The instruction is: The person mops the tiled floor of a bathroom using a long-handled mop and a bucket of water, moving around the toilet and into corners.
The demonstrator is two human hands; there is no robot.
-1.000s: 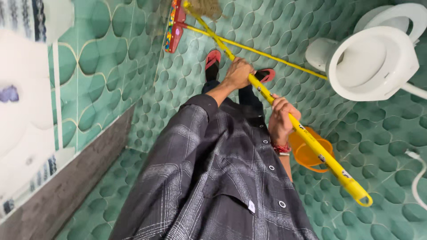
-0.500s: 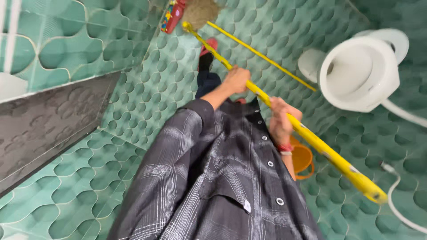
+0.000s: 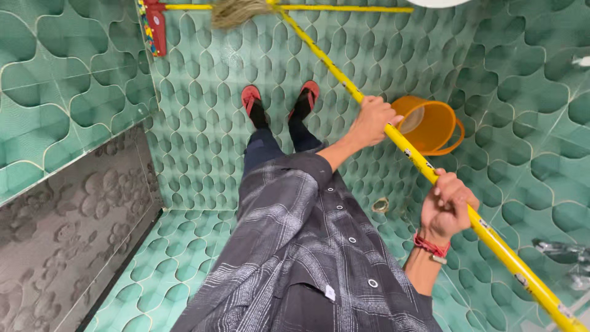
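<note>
Both of my hands grip a long yellow broom handle (image 3: 410, 155) that runs diagonally from top centre to bottom right. My left hand (image 3: 372, 120) is closed around it higher up, with my dark checked sleeve reaching across my body. Lower down, my right hand (image 3: 447, 206), which has a red thread at the wrist, is closed around the handle. The broom's straw bristles (image 3: 238, 11) rest on the green floor near the top edge. My feet in red sandals (image 3: 252, 98) stand below the bristles.
An orange bucket (image 3: 433, 126) sits on the floor just beyond the handle. A red-headed wiper (image 3: 153, 24) with a yellow stick lies along the top. A white toilet's edge (image 3: 439, 2) shows at the top, a metal tap (image 3: 559, 249) at the right, and a grey panel (image 3: 67, 221) on the left wall.
The view has swung so the toilet has slid nearly out at the top and the orange bucket is in full view. My hands are now farther apart on the handle.
</note>
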